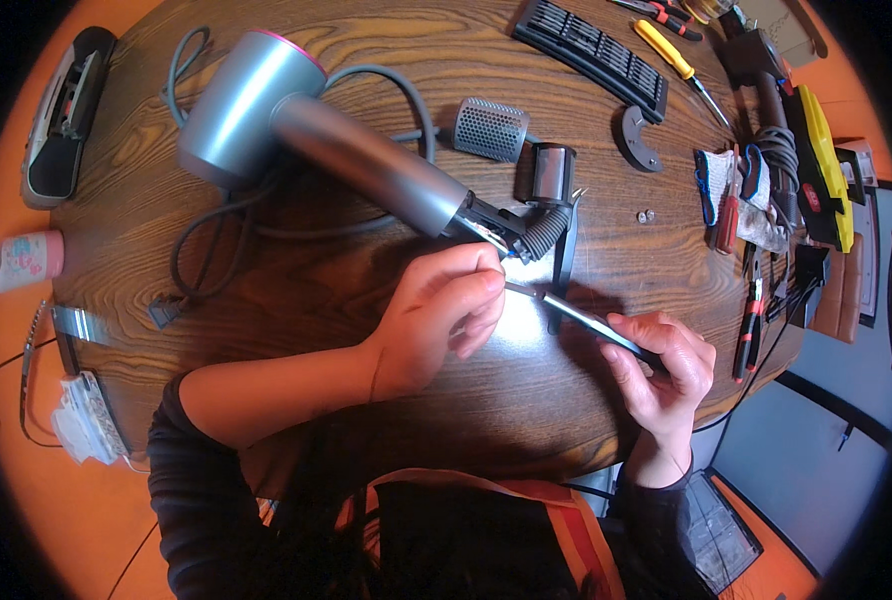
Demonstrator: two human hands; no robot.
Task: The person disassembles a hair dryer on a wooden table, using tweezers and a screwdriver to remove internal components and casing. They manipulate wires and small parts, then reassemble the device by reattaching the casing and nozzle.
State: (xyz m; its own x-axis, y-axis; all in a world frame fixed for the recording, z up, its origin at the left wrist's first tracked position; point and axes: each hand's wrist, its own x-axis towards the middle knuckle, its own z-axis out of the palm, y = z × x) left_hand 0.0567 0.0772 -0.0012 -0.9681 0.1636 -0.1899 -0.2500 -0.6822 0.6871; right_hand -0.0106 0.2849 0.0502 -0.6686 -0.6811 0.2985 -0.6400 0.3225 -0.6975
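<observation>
Near the hair dryer, steady the left hand, its curled fingers' hold unclear, and align the slim tool clamped in the right hand's fingers.

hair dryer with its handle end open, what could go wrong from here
The slim tool in the right hand points toward the left hand and might slip and jab it. Inner parts exposed on the hair dryer could get snagged. Tiny clear pieces lying loose could get knocked away.
</observation>
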